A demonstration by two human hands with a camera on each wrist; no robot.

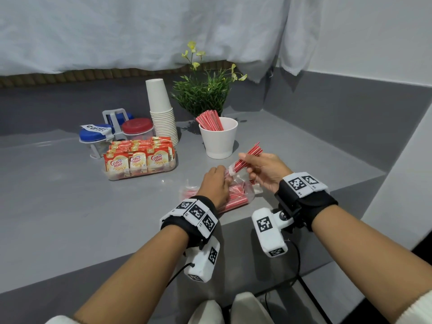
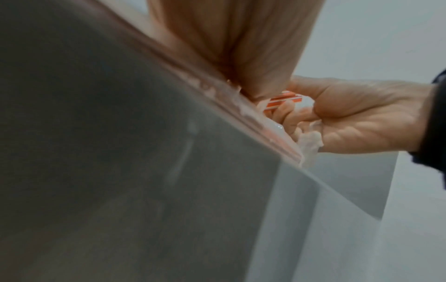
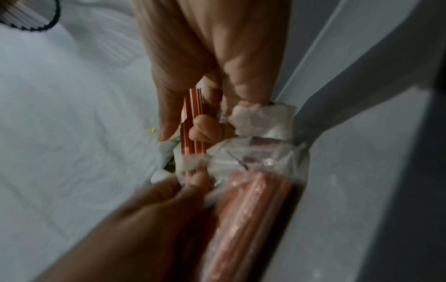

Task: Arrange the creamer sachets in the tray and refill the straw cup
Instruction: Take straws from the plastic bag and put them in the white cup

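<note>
A clear plastic bag of red-and-white straws lies on the grey counter near its front edge. My left hand pinches the bag's open mouth. My right hand grips a small bunch of straws that sticks halfway out of the bag, tilted up to the right. Behind stands the white straw cup with several straws leaning at its left side. The clear tray at the left holds rows of upright creamer sachets.
A stack of white paper cups, a potted green plant and lidded jars in a white rack stand at the back. The counter edge drops just below the bag. A grey wall closes the right side.
</note>
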